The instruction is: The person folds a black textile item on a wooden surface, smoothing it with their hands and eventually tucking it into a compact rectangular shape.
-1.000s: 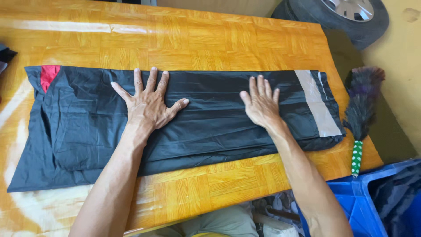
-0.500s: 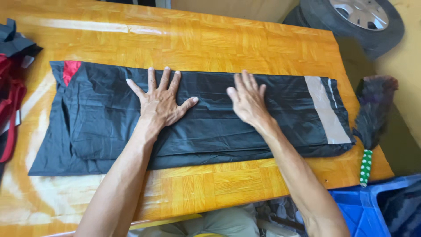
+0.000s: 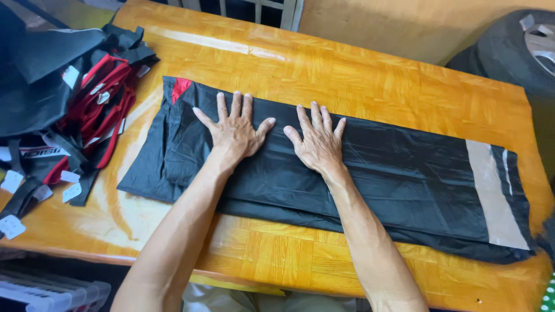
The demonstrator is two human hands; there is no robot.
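With the left hand (image 3: 234,132) and right hand (image 3: 317,143) flat, no grip taken, on the folded black garment (image 3: 370,179) lying mid-tabletop (image 3: 370,81), even outward pressure would smooth it best.

Wooden table (image 3: 370,86), orange-brown parquet top with a glossy finish, fills most of the view. Long black folded garment (image 3: 404,179) lies flat across its middle, running 9 to 4 o'clock; red patch at its 10 o'clock corner, grey band near the 3 o'clock end. Heap of black-and-red garments (image 3: 87,104) with white tags sits at 9 to 10 o'clock, overhanging the table's edge.
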